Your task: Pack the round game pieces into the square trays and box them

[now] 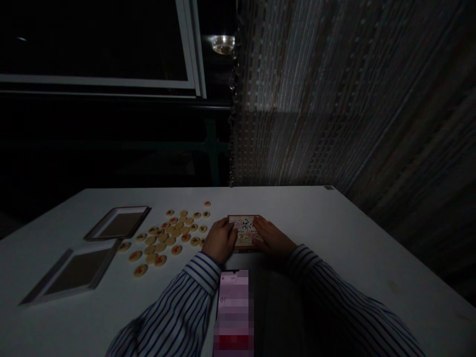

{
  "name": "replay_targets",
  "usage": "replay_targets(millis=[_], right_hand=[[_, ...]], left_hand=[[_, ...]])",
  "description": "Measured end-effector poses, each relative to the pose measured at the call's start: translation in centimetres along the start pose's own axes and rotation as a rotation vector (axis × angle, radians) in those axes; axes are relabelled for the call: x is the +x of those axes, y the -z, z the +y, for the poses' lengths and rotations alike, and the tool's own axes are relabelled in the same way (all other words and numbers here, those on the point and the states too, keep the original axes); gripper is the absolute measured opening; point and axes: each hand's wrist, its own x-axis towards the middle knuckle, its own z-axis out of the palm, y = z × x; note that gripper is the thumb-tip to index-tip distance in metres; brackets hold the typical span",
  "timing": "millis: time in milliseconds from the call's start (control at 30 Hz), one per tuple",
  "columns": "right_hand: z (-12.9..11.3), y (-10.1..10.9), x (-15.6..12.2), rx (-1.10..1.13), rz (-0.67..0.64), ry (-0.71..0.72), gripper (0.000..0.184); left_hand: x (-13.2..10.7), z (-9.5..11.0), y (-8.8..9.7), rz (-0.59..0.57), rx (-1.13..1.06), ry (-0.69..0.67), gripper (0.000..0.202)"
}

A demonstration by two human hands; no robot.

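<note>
A small folded board or box point(244, 229) with dark script on a pale cover lies flat on the white table point(334, 233). My left hand point(221, 241) rests on its left side, fingers curled over the edge. On its right side lies my right hand point(271, 237), fingers flat along the edge. Both sleeves are striped. Just left of my left hand, several round pale game discs point(169, 237) with red and dark marks are scattered on the table.
Two shallow dark trays with pale rims, one far point(118, 223) and one near point(72, 270), lie at the left. A lit phone point(234, 312) stands between my forearms. A dark window is behind on the left and a striped curtain point(334, 99) hangs on the right.
</note>
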Motion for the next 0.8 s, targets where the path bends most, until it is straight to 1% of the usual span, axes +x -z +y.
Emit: replay_targets(millis=[100, 200, 233, 333, 400, 433, 500, 533, 567, 600, 667, 700, 800], right_hand=[[0.1, 0.0, 0.0, 0.055, 0.101, -0.023, 0.056], [0.2, 0.2, 0.0, 0.094, 0.197, -0.150, 0.050], [0.2, 0.3, 0.0, 0.102, 0.213, -0.207, 0.047], [0.3, 0.6, 0.1, 0.106, 0.201, -0.357, 0.041], [0.3, 1.0, 0.0, 0.096, 0.199, -0.372, 0.038], [0.3, 1.3, -0.1, 0.093, 0.210, -0.344, 0.038], [-0.1, 1.9, -0.4, 0.097, 0.214, -0.243, 0.039], [-0.4, 2.2, -0.6, 0.103, 0.185, -0.176, 0.040], [-0.9, 2.5, -0.9, 0.113, 0.146, -0.115, 0.039], [-1.5, 2.7, -1.1, 0.124, 0.077, -0.040, 0.038], [-2.9, 2.8, -1.6, 0.121, -0.042, 0.054, 0.034], [-3.7, 2.7, -1.7, 0.125, -0.052, 0.087, 0.037], [-5.6, 1.9, -2.0, 0.076, -0.056, 0.127, 0.049]], left_hand=[[0.0, -0.5, 0.3, -0.010, -0.128, 0.114, 0.040], [0.0, -1.1, 0.7, 0.003, -0.253, 0.233, 0.042], [0.0, -1.2, 0.8, 0.003, -0.292, 0.262, 0.042], [-0.1, -1.4, 0.8, -0.014, -0.406, 0.316, 0.043], [-0.2, -1.5, 0.7, -0.026, -0.453, 0.322, 0.044], [-0.3, -1.6, 0.6, -0.026, -0.462, 0.326, 0.045], [-0.4, -1.7, 0.4, -0.027, -0.466, 0.334, 0.045], [-0.5, -1.8, 0.4, -0.027, -0.463, 0.335, 0.045], [-0.6, -1.8, 0.3, -0.029, -0.458, 0.332, 0.044], [-0.7, -1.9, 0.3, -0.032, -0.452, 0.328, 0.044], [-0.8, -1.9, 0.2, -0.029, -0.429, 0.322, 0.042], [-0.9, -1.9, 0.1, -0.022, -0.417, 0.324, 0.041], [-1.0, -1.8, 0.0, -0.010, -0.396, 0.325, 0.038]])
